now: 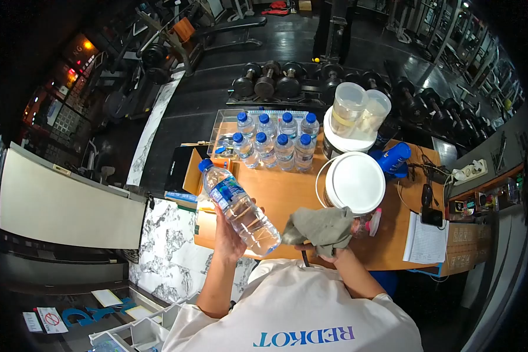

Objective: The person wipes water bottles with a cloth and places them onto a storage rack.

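My left hand (pixel 231 239) is wrapped round a large clear water bottle (pixel 239 206) with a blue cap and blue label, held tilted above the near edge of the desk. A grey-green cloth (pixel 321 230) is bunched over my right hand (pixel 328 256), which grips it from below; most of those fingers are hidden under the cloth. The cloth and the bottle's base are close but apart. Beyond the bottle, several small water bottles (pixel 284 149) with blue caps stand upright in two rows on the wooden desk (pixel 287 190).
A white-lidded bucket (pixel 355 183) stands right of the small bottles, with clear plastic containers (pixel 351 105) on another tub behind. A blue shaker bottle (pixel 395 157), a notebook (pixel 423 240) and a phone (pixel 432 216) lie farther right. Dumbbells (pixel 290 82) line a rack beyond the desk.
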A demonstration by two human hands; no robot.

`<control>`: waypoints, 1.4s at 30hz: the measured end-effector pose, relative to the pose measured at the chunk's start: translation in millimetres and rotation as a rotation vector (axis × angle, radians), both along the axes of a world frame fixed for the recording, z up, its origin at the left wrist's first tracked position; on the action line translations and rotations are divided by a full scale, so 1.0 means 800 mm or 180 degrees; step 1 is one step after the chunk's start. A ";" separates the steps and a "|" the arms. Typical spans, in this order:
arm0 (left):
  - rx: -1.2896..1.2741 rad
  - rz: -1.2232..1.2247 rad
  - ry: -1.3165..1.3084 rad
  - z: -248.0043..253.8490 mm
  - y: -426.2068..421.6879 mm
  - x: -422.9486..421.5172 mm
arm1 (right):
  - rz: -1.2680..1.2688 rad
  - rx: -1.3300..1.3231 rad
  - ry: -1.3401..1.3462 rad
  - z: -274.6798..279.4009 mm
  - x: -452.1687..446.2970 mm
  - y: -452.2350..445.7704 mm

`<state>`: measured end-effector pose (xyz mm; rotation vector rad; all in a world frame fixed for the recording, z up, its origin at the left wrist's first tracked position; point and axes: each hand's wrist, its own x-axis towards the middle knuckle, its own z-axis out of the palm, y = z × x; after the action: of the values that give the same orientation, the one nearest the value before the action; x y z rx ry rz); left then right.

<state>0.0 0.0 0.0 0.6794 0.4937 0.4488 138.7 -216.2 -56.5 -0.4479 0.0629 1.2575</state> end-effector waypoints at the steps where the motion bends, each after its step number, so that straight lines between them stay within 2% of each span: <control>1: -0.0203 -0.0099 -0.0220 -0.010 -0.002 -0.003 | -0.0103 0.0256 -0.0051 0.005 0.003 -0.001; 2: -0.0404 -0.0196 -0.0444 -0.019 -0.004 -0.004 | -0.0204 0.0514 -0.0106 0.007 0.005 -0.004; 3: -0.0286 -0.0201 -0.0394 -0.011 0.016 -0.010 | -0.0209 0.0632 -0.0056 -0.029 -0.002 0.022; 5: -0.0948 -0.0621 -0.1118 -0.009 0.007 -0.001 | -0.1050 -0.0292 -0.0511 -0.113 0.008 0.024; 6: -0.0945 -0.0571 -0.0961 -0.001 0.000 0.002 | -0.0765 -0.0461 -0.0668 -0.011 0.005 0.026; 7: -0.0963 -0.0554 -0.0951 0.000 -0.003 -0.002 | -0.0750 -0.0481 -0.0657 -0.028 0.006 0.025; 9: -0.0923 -0.0671 -0.0713 0.001 0.000 -0.003 | -0.0160 0.1412 -0.0889 -0.076 0.023 0.031; 10: -0.0951 -0.0747 -0.0688 0.001 -0.003 -0.002 | -0.0571 -0.0029 -0.0627 -0.041 0.014 0.025; 11: -0.0959 -0.0758 -0.0684 -0.003 -0.005 -0.001 | -0.0583 -0.0036 -0.0624 -0.007 0.012 0.030; 12: -0.0957 -0.0889 -0.0680 -0.009 -0.008 0.000 | -0.0929 -0.0334 -0.0313 0.041 0.017 0.048; 13: -0.0953 -0.1027 -0.0681 -0.010 -0.012 0.003 | -0.1280 -0.0628 -0.0004 0.065 0.027 0.062; 14: -0.1000 -0.1079 -0.0618 -0.008 -0.016 0.007 | -0.1306 -0.0635 -0.0002 0.060 0.036 0.066; 16: -0.0919 -0.1061 -0.0454 -0.006 -0.028 0.016 | -0.1012 0.0206 -0.0791 0.040 0.050 0.074; 17: -0.0820 -0.1024 -0.0306 -0.006 -0.031 0.022 | -0.1014 0.0182 -0.1983 0.073 0.048 0.084; 18: -0.0550 -0.1398 -0.0540 -0.020 -0.028 0.024 | -0.0999 0.0145 -0.3181 0.106 0.043 0.098; 19: -0.0540 -0.1444 -0.0545 -0.017 -0.033 0.029 | -0.1421 -0.0056 -0.5569 0.109 0.047 0.107; 20: -0.0236 -0.1177 -0.0153 -0.009 -0.044 0.035 | -0.1295 -0.0168 -0.5123 0.127 0.013 0.112; 21: 0.0069 -0.0901 0.0236 0.001 -0.056 0.040 | -0.1387 -0.0552 -0.5584 0.133 0.004 0.112; 22: 0.0383 -0.0613 0.0607 0.009 -0.061 0.044 | -0.1443 -0.0650 -0.5512 0.139 -0.003 0.107; 25: 0.0383 -0.0974 0.0249 0.019 -0.057 0.045 | -0.1584 -0.0803 -0.5464 0.135 -0.014 0.096; 26: -0.0040 -0.1029 -0.0033 0.010 -0.056 0.044 | -0.1641 -0.0866 -0.5452 0.128 -0.020 0.090; 27: -0.0052 -0.1037 -0.0026 0.004 -0.058 0.042 | -0.1636 -0.0883 -0.5446 0.120 -0.023 0.085; 29: -0.0136 -0.0954 0.0011 -0.003 -0.062 0.044 | -0.1695 -0.0921 -0.6372 0.104 -0.023 0.074; 31: -0.0061 -0.0959 0.0147 0.012 -0.065 0.045 | -0.1691 -0.0902 -0.6552 0.099 -0.024 0.069; 33: 0.0414 -0.1056 0.0541 -0.002 -0.057 0.035 | -0.1816 -0.0859 -0.6509 0.097 -0.020 0.064; 34: 0.0751 -0.1060 0.0157 -0.008 -0.055 0.031 | -0.1816 -0.0801 -0.6357 0.099 -0.012 0.061; 35: 0.0744 -0.1083 0.0146 -0.011 -0.047 0.030 | -0.1824 -0.0829 -0.6367 0.105 -0.007 0.059; 37: 0.1918 -0.1632 -0.0103 -0.016 -0.030 0.028 | -0.2044 -0.0905 -0.5643 0.118 -0.001 0.058; 39: 0.1607 -0.1616 -0.0477 -0.019 -0.029 0.026 | -0.2069 -0.0788 -0.5769 0.120 0.001 0.060; 41: 0.0252 -0.1436 -0.0868 -0.022 -0.037 0.024 | -0.1979 -0.0664 -0.5878 0.126 -0.011 0.067; 42: 0.0107 -0.1742 -0.0358 -0.029 -0.026 0.020 | -0.2182 -0.0753 -0.6001 0.122 -0.019 0.075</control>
<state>16.3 -20.6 -22.9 0.7833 0.1793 -0.0212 123.4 -156.6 41.4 -1.4930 -1.1357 -0.1924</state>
